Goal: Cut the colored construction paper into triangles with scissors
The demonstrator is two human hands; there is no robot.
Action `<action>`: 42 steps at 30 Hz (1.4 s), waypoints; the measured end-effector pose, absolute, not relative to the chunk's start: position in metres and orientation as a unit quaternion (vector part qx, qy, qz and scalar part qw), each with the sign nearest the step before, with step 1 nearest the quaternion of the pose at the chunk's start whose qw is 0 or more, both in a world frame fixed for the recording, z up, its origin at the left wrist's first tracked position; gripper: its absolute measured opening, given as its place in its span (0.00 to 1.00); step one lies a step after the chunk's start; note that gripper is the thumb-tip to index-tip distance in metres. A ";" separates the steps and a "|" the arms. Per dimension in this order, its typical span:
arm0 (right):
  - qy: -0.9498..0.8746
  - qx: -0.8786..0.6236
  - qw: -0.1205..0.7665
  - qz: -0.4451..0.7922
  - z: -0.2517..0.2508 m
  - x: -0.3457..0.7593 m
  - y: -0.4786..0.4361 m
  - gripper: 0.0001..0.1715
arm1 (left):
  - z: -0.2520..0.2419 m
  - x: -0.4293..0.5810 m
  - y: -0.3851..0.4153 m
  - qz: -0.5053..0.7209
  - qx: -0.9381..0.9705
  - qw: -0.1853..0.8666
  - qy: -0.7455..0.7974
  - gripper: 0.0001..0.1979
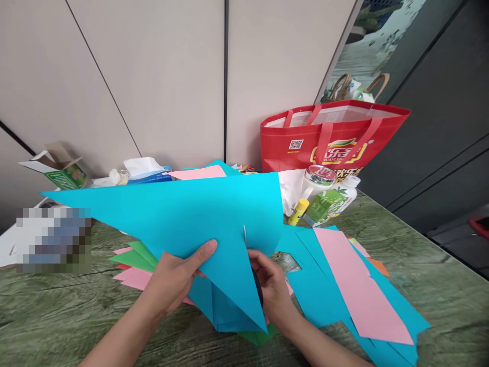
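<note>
– So, where was the sheet [183,214] held?
– In front of the bag [324,140], toward its left; it was pinched by the left hand [173,278], thumb [207,249] on top.
– And the right hand [274,289]?
– Scissors [259,290] were clasped in it, with a blade [245,235] shown at the sheet.
– What else was seen?
– Glue [298,211] was placed before the bag; nearer, a pink strip [362,285] was laid over blue paper [311,293].

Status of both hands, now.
Left hand: closed, pinching the large bright-blue paper sheet, thumb on top.
Right hand: holding black-handled metal scissors; how far they're open can't be told.
</note>
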State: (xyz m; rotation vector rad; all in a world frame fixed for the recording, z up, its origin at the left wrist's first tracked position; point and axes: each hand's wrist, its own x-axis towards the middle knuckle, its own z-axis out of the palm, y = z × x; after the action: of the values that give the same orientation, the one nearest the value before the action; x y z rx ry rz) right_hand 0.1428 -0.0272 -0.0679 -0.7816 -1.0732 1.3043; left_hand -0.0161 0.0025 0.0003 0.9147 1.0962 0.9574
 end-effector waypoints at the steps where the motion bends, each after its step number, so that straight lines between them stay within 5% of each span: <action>1: -0.463 -0.338 0.596 0.562 -0.068 0.143 -0.027 0.17 | 0.000 -0.016 0.002 0.421 0.406 0.652 0.482 0.31; 42: -0.452 -0.382 0.591 0.548 -0.057 0.145 -0.026 0.16 | 0.007 -0.008 -0.002 0.387 0.390 0.688 0.474 0.32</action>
State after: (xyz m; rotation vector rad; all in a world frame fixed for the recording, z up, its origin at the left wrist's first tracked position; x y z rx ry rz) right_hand 0.1454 -0.0261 -0.0566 -0.8887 -1.0523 1.2742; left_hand -0.0084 -0.0020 0.0069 0.8722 1.0615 0.8650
